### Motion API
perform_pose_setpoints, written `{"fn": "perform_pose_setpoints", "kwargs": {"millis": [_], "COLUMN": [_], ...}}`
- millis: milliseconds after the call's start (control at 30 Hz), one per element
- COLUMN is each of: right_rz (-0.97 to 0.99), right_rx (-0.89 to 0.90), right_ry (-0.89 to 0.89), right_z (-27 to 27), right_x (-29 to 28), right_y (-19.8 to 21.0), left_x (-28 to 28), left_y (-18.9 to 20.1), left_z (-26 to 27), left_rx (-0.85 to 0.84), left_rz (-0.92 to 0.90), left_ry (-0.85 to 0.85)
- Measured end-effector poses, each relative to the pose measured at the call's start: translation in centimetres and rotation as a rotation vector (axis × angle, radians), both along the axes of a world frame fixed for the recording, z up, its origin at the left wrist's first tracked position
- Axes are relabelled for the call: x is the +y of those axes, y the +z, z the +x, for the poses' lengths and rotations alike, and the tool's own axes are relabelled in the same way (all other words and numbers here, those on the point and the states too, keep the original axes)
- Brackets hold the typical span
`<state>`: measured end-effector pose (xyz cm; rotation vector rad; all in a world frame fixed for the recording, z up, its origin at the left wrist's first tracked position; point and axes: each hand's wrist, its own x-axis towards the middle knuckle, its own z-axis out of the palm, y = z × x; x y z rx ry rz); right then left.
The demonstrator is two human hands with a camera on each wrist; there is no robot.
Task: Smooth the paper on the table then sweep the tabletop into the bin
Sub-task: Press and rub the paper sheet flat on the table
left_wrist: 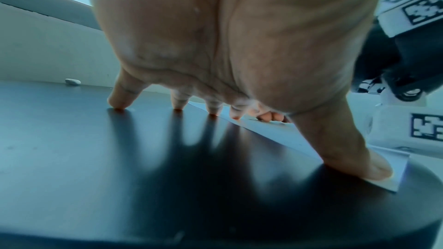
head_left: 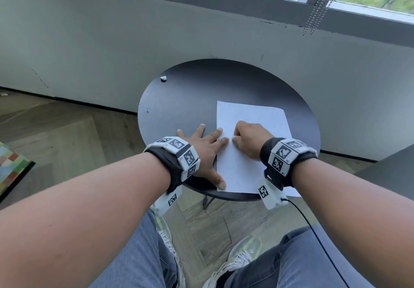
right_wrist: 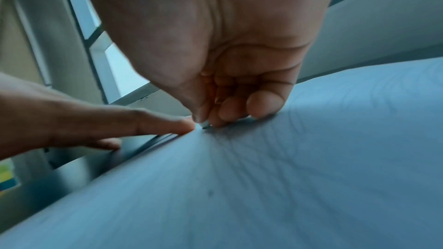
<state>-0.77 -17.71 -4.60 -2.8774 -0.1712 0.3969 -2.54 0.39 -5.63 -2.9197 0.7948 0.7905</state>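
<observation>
Head view: a round dark table (head_left: 179,99) bears a white paper (head_left: 251,117) on its right half, the sheet's near right corner hanging just past the table's near rim. A small white scrap (head_left: 163,78) lies near the table's far left rim, well apart from the paper. No bin shows in any view.

The left hand (head_left: 201,146) lies flat with fingers spread and straight. Its little and ring fingertips press the bare table just left of the paper; the other two fingertips rest on the paper's left edge, and the thumb pins the sheet's near left corner. The left wrist view shows the palm arched off the table, only the fingertips and thumb touching down.

The right hand (head_left: 251,140) sits on the paper's middle, just right of the left hand's fingertips, with its fingers curled under. In the right wrist view the curled fingertips (right_wrist: 263,103) touch the sheet, and thumb and forefinger pinch something small and pale there. I cannot tell what it is.
</observation>
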Motion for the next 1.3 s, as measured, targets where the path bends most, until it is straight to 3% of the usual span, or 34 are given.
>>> {"fn": "perform_pose_setpoints", "kwargs": {"millis": [333, 533, 600, 800, 900, 1133, 1200, 1300], "right_rz": [-0.003, 0.001, -0.025, -0.02, -0.048, -0.051, -0.064, -0.05], "right_rx": [0.124, 0.014, -0.002, 0.092, 0.087, 0.037, 0.031, 0.051], "right_ry": [0.336, 0.004, -0.023, 0.299, 0.379, -0.084, -0.105, 0.02], "right_z": [-6.9, -0.5, 0.0, -6.5, -6.6, 2.2, 2.7, -0.2], "right_x": [0.7, -0.5, -0.6, 0.5, 0.4, -1.2, -1.3, -0.7], "right_y": [1.1, -0.3, -0.5, 0.8, 1.0, 0.1, -0.1, 0.1], "left_x": [-0.3, -0.3, -0.3, -0.4, -0.6, -0.7, -0.7, -0.5], "left_y": [0.1, -0.1, -0.1, -0.1, -0.1, 0.2, 0.2, 0.1], "left_z": [0.0, 0.1, 0.1, 0.1, 0.1, -0.1, -0.1, -0.1], "left_rx": [0.021, 0.012, 0.012, 0.029, 0.033, 0.03, 0.025, 0.02], "left_rz": [0.023, 0.017, 0.017, 0.039, 0.046, 0.058, 0.061, 0.062], "left_ry": [0.005, 0.007, 0.006, 0.007, 0.004, 0.004, -0.001, -0.001]}}
